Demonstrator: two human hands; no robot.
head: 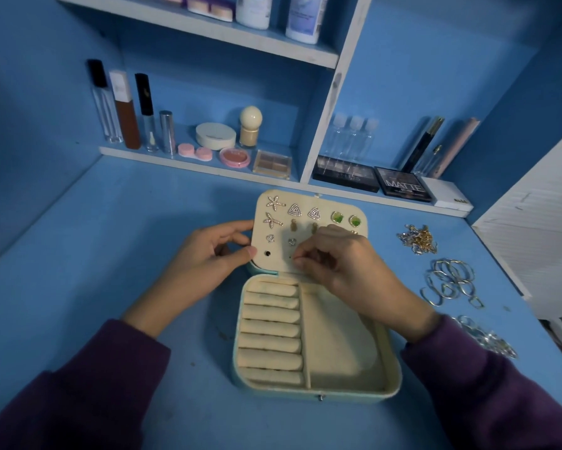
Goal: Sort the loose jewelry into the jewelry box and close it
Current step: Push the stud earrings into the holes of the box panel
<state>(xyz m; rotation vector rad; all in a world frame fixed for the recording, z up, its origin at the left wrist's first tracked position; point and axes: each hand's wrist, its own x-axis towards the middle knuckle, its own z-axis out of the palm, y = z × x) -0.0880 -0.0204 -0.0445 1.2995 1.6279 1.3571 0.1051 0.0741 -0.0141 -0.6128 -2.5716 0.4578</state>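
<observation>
Cream earring panel (309, 203) under the grip: right hand (335, 258) at its bottom row, fingertips pressed together, anything between them too small to tell. Just left, left hand (205, 254) gripping the panel's edge, thumb in front. Directly below, open jewelry box (393, 368) on blue table (110, 254). Well right, loose chains (417, 239), hoops (451, 280), rings (487, 336).

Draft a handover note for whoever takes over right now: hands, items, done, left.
Left hand holds the earring panel by its left edge.
Right hand pinches at the panel's bottom row; what it holds is too small to see.
Jewelry box open; ring rolls and side compartment empty.
Done: several earrings pinned on the panel.
Left: chains, hoops and a silver pile lie right of the box; stow, then close.
</observation>
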